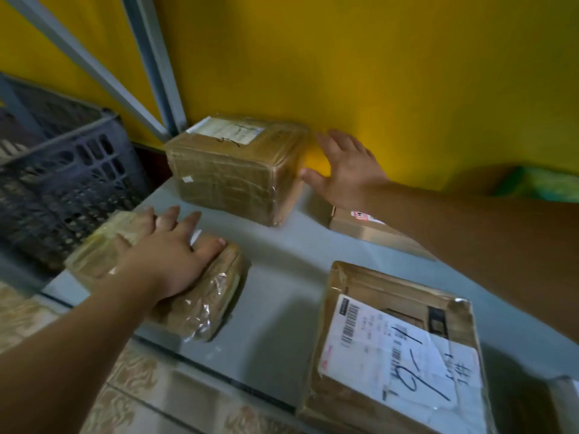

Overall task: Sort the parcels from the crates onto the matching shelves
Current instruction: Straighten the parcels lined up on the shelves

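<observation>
A grey shelf board (282, 296) carries several taped cardboard parcels. My left hand (166, 255) lies flat, fingers spread, on a flat tape-wrapped parcel (200, 296) at the shelf's near left edge. A taller taped box (232, 167) with a white label on top stands at the back by the yellow wall. My right hand (344, 167) hovers open just right of that box, its thumb close to the box's right side. Beneath my right forearm lies a small box (363, 227). A large parcel (398, 349) with a barcode label and handwriting lies at the front right.
A dark plastic crate (62, 180) stands left of the shelf. Grey metal shelf posts (156, 67) rise at the back left against the yellow wall (376, 73). Patterned floor tiles (131, 402) lie below the shelf's front edge. Something green (542, 183) sits at the far right.
</observation>
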Demonstrator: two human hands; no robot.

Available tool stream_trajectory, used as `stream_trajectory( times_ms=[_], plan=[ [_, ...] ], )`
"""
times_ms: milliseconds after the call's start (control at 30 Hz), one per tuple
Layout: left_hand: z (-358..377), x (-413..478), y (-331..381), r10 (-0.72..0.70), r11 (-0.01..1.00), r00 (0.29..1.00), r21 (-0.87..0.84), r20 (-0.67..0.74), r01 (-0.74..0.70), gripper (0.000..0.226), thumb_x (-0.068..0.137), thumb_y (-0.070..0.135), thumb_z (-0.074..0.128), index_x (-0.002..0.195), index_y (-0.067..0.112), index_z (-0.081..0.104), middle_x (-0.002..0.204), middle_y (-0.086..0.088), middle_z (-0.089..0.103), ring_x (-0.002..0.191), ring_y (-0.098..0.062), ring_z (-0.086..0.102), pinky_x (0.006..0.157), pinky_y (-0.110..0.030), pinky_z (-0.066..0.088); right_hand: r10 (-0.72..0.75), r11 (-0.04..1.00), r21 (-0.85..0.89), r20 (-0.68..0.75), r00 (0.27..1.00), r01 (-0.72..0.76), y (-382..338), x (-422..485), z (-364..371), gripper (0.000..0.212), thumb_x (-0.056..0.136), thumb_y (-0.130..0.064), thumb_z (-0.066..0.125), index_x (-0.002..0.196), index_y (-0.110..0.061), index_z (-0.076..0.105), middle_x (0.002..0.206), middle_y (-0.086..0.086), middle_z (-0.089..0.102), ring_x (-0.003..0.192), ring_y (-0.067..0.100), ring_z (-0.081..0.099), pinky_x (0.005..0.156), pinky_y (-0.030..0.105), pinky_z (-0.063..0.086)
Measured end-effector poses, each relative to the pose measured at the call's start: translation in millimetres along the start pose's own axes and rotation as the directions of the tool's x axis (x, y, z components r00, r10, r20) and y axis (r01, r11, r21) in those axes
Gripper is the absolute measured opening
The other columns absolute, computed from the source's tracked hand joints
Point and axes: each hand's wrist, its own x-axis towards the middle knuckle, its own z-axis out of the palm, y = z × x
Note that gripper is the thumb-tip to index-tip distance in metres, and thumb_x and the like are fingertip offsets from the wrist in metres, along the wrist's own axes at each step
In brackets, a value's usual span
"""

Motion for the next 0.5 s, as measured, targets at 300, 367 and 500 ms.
stream_trajectory(
  times_ms=[300, 367, 500],
  plan=[
    [4, 0, 2, 0.006, 1.000, 1.000, -0.021, -0.011, -0.006, 0.080, 0.083, 0.079, 0.022, 0.153, 0.040, 0.009, 0.163, 0.010, -0.003, 0.148, -0.023, -0.016, 0.114, -0.064, -0.004, -0.005, 0.993, -0.113, 0.236, 0.972, 0.032, -110, 53, 20, 0.079, 0.092, -0.070, 0.043, 0.157, -0.039, 0.012, 0.166, 0.004, 0.012, 0.152, 0.034, 0.007, 0.118, 0.064, 0.010],
    [4, 1, 1, 0.017, 1.000, 1.000, -0.025, -0.020, -0.017, 0.080, 0.083, 0.079, 0.021, 0.152, 0.040, 0.009, 0.163, 0.010, -0.003, 0.148, -0.023, -0.016, 0.114, -0.065, -0.003, 0.022, 0.981, -0.191, 0.245, 0.969, 0.026, -114, 56, 24, 0.076, 0.095, -0.060, 0.049, 0.158, -0.038, 0.010, 0.165, 0.006, 0.017, 0.151, 0.036, 0.011, 0.115, 0.068, 0.013],
    [3, -1, -1, 0.035, 0.999, 0.999, -0.012, -0.027, -0.036, 0.081, 0.081, 0.080, 0.018, 0.152, 0.041, 0.010, 0.163, 0.009, -0.003, 0.148, -0.024, -0.015, 0.113, -0.066, -0.002, 0.050, 0.975, -0.223, 0.222, 0.974, 0.001, -112, 51, 23, 0.071, 0.099, -0.049, 0.050, 0.157, -0.038, 0.010, 0.163, 0.007, 0.023, 0.150, 0.036, 0.016, 0.112, 0.068, 0.021]
  ],
)
